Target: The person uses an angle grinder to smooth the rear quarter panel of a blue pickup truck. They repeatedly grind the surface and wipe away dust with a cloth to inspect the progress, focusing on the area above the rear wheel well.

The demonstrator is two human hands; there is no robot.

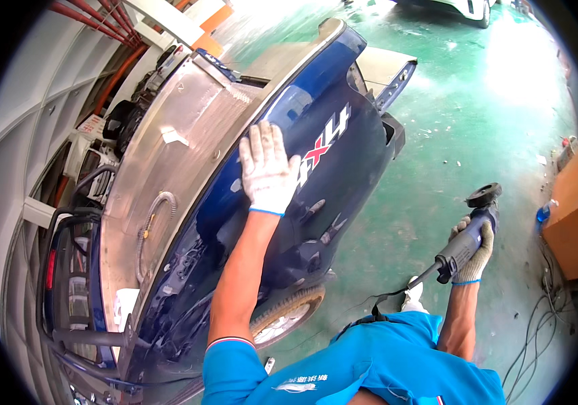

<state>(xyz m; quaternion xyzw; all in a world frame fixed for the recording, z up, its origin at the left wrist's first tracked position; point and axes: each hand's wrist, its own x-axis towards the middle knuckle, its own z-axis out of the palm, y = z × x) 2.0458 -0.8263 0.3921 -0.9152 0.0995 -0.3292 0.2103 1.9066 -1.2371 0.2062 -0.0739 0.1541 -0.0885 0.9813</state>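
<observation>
My left hand [267, 169], in a white work glove with a blue cuff, lies flat on the upper side of a dark blue pickup truck bed [235, 229]. Its fingers are stretched out, just left of a white and red decal [317, 150]. Out to the right, my right hand [476, 260], also gloved, is wrapped round the body of an angle grinder [468, 246]. A dark round disc [484, 194] sits at the tool's far end, away from the truck. The grinder's cord runs from its rear toward my waist.
The truck's wheel [290, 316] is below my left arm. Inside the bare metal bed [174, 135] lies a corrugated hose [151, 229]. An orange box [572, 209] stands at the right, with loose cables [538, 331] on the green floor [383, 223]. A white vehicle [468, 8] is far off.
</observation>
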